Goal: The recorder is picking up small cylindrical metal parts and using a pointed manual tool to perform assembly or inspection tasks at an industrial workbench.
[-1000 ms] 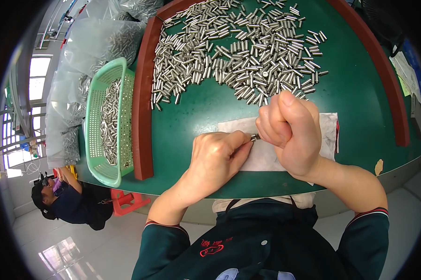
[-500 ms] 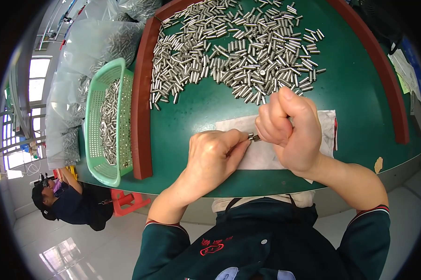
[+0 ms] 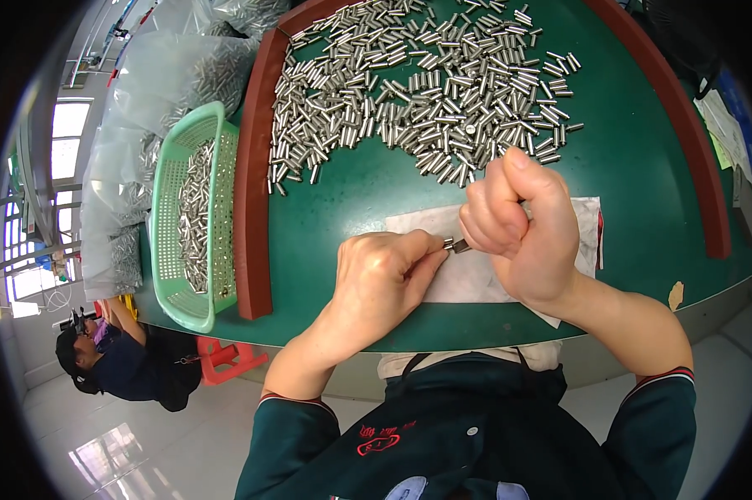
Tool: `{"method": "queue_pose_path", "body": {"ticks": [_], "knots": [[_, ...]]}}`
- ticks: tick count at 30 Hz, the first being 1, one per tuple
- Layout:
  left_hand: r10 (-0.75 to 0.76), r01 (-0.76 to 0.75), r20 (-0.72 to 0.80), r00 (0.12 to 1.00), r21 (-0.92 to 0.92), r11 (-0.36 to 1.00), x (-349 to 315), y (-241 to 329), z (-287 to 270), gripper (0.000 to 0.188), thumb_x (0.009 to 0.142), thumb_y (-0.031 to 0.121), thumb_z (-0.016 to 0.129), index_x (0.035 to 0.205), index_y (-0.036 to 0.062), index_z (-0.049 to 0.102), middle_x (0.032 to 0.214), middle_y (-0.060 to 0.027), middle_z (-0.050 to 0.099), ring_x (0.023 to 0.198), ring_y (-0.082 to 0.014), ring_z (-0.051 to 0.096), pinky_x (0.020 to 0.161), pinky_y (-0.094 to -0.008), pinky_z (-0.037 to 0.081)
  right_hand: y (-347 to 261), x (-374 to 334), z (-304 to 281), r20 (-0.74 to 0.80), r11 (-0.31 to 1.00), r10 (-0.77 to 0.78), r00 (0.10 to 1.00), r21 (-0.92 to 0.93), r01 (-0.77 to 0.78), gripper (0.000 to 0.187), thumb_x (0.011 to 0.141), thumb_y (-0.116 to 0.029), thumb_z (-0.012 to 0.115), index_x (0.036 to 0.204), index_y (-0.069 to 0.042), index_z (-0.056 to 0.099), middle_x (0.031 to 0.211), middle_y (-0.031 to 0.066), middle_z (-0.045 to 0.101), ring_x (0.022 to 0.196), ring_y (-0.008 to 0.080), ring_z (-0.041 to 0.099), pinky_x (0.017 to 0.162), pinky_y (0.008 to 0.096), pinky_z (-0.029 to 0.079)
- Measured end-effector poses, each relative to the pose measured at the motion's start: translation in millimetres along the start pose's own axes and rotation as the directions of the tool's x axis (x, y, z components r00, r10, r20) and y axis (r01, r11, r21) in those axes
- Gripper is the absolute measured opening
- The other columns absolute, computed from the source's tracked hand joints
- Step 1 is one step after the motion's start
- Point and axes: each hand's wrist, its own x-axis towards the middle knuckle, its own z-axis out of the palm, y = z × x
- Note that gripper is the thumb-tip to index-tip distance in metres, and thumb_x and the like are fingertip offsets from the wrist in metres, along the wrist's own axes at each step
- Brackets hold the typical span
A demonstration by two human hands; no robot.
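My left hand (image 3: 374, 279) pinches a small metal pin (image 3: 448, 244) between thumb and fingertips, with only the pin's end showing. Beside it, my right hand (image 3: 528, 233) is closed in a fist around a slim tool with a flat dark metal tip (image 3: 462, 246). That tip points at the pin's end and lies at or very near it; the rest of the tool is hidden in my fist. Both hands are above a stained white cloth (image 3: 468, 287). Beyond them, a large heap of loose metal pins (image 3: 468, 92) covers the far part of the green table (image 3: 326, 217).
Red-brown rails (image 3: 255, 183) border the table left and right. Outside the left rail stands a green perforated basket (image 3: 163, 250) holding pins, next to clear plastic bags (image 3: 134, 108) of pins. A person (image 3: 134, 362) and a red stool (image 3: 226, 358) are at lower left.
My right hand has shifted slightly to the right, and a bit more of the tool's tip shows between the hands. My left hand holds the pin in the same place.
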Motion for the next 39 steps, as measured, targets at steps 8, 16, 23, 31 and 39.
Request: {"method": "queue_pose_path", "body": {"ticks": [8,16,23,31,39], "knots": [[-0.035,0.036,0.015,0.999,-0.053,0.998,2,-3,1,0.007,0.067,0.004,0.063,0.064,0.0016,0.057,0.048,-0.0126,0.050,0.043,-0.0280,0.050,0.041,-0.0342,0.038,1,-2,1,0.015,1.000,-0.014,1.000,-0.024,0.014,0.043,0.089,-0.025,0.028,0.049,-0.011,0.028,0.040,-0.0020,0.025,0.037,0.0067,0.016,0.037,0.0231,0.016],[-0.053,0.056,0.027,0.998,-0.088,0.995,3,-2,0,0.008,0.066,0.003,0.063,0.062,0.0019,0.056,0.047,-0.0120,0.049,0.042,-0.0279,0.049,0.041,-0.0331,0.037,6,-8,7,0.041,0.968,-0.134,0.990,-0.210,0.140,0.041,0.088,-0.021,0.033,0.049,-0.009,0.027,0.043,-0.0025,0.024,0.040,0.0071,0.019,0.039,0.0226,0.017],[-0.086,0.087,0.021,0.996,-0.087,0.992,1,-1,0,0.005,0.067,0.005,0.064,0.067,0.0016,0.060,0.048,-0.0118,0.050,0.041,-0.0254,0.049,0.041,-0.0315,0.038,9,-8,4,0.086,0.987,-0.053,0.995,-0.144,0.065,0.034,0.085,-0.016,0.038,0.054,-0.004,0.033,0.049,-0.0016,0.032,0.048,0.0056,0.026,0.042,0.0238,0.024],[-0.086,0.086,0.000,0.996,0.032,0.996,-1,6,2,0.006,0.067,0.007,0.064,0.069,0.0021,0.061,0.049,-0.0106,0.052,0.042,-0.0238,0.051,0.042,-0.0308,0.039,-4,-4,2,0.027,0.980,-0.164,0.986,-0.114,0.166,0.042,0.089,-0.023,0.032,0.049,-0.009,0.027,0.042,-0.0018,0.026,0.038,0.0063,0.019,0.037,0.0228,0.016],[0.327,-0.355,0.143,0.934,0.471,0.807,9,4,-2,0.010,0.066,0.008,0.061,0.065,0.0062,0.051,0.048,-0.0064,0.049,0.044,-0.0236,0.050,0.044,-0.0331,0.039,-7,2,0,0.015,0.989,-0.106,0.994,-0.097,0.107,0.041,0.089,-0.022,0.033,0.050,-0.010,0.027,0.041,-0.0019,0.026,0.036,0.0061,0.018,0.036,0.0227,0.015]]}}
